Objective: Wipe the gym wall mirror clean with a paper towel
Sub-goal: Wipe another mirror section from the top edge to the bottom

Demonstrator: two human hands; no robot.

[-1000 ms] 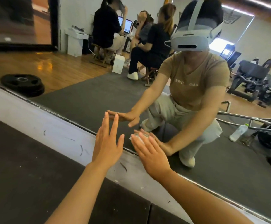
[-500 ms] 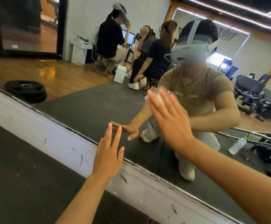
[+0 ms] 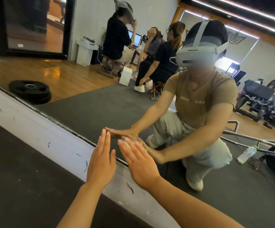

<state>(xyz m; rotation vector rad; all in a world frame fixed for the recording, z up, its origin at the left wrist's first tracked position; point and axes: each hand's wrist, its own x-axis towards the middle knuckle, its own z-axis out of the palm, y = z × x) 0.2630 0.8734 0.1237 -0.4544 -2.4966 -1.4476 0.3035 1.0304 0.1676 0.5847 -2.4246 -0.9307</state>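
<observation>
1. White paper towel [image 3: 130, 142]: a crumpled wad, mostly hidden under the right hand [image 3: 139, 163]; only its upper edge shows past the fingertips. It lies against the glass of the wall mirror [image 3: 100, 102], low down, just above the mirror's bottom edge.
2. Right hand: fingers straight and held together, palm toward the glass, pressing the paper towel flat onto the mirror. The fingers are not curled round the wad.
3. Left hand [image 3: 101, 159]: fingers straight and together, thumb spread to the side, grasping nothing. The fingertips meet their reflection at the glass, just beside the right hand and to its left.
4. Wall mirror: mounted above a white wall strip [image 3: 39, 129] marked with dark scuffs. A dark floor mat [image 3: 18, 186] runs along the foot of the strip.
5. Reflection, centre: the person crouches on a grey mat, wearing a tan T-shirt, light trousers and a white head-mounted camera unit, both arms extended toward the glass.
6. Reflection, left: a black weight plate [image 3: 30, 90] lies on the wooden floor.
7. Reflection, right: a clear plastic bottle [image 3: 246, 154] stands on the mat near a metal bar.
8. Reflection, rear: three seated people grouped round a laptop [image 3: 136, 40], beside a white box on the floor.
</observation>
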